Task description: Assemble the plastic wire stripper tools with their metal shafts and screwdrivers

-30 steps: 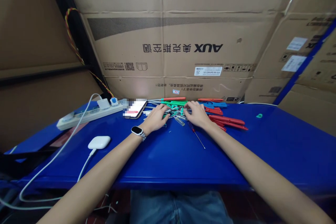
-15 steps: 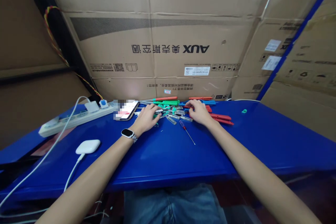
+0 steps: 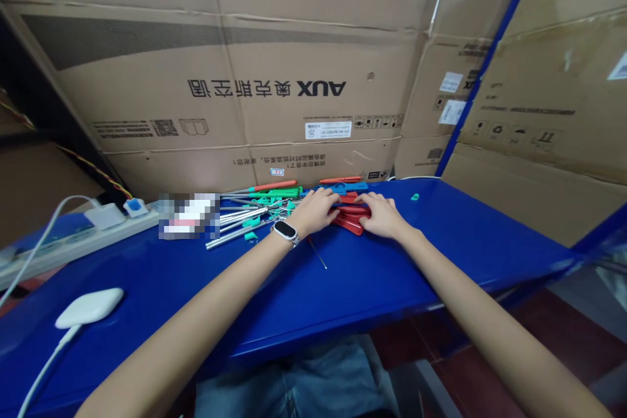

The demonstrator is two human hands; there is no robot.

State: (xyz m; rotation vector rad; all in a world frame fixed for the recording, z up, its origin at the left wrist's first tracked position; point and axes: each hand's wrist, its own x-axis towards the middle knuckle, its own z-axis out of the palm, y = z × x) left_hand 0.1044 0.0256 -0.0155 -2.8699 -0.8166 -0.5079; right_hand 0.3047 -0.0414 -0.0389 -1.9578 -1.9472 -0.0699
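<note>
My left hand [image 3: 318, 211] is bent over the left part of a bunch of long, flat red plastic tools [image 3: 349, 221], its thumb and fingers curled against them. At their right ends, my right hand [image 3: 383, 214] has its fingers and thumb closed around the bunch. The exact kind of these tools is unclear. The thin shaft of a small screwdriver [image 3: 318, 253] sticks out below my left wrist, its handle hidden. To the left lies a pile of metal rods [image 3: 240, 219] and small green plastic clips [image 3: 251, 235]. A blue plastic tool [image 3: 355, 187] lies behind the red ones.
A green-handled tool [image 3: 277, 193] and orange-handled tools [image 3: 274, 185] lie along the cardboard wall [image 3: 274, 52]. A partly blurred phone [image 3: 191, 215], a power strip [image 3: 73, 245] and a white charging case [image 3: 91, 307] are on the left. One green clip [image 3: 415, 196] lies apart on the right.
My left hand has moved right, from the rod pile to the red tools. My right hand has shifted to their right ends, and they are bunched closer together. The view has turned right.
</note>
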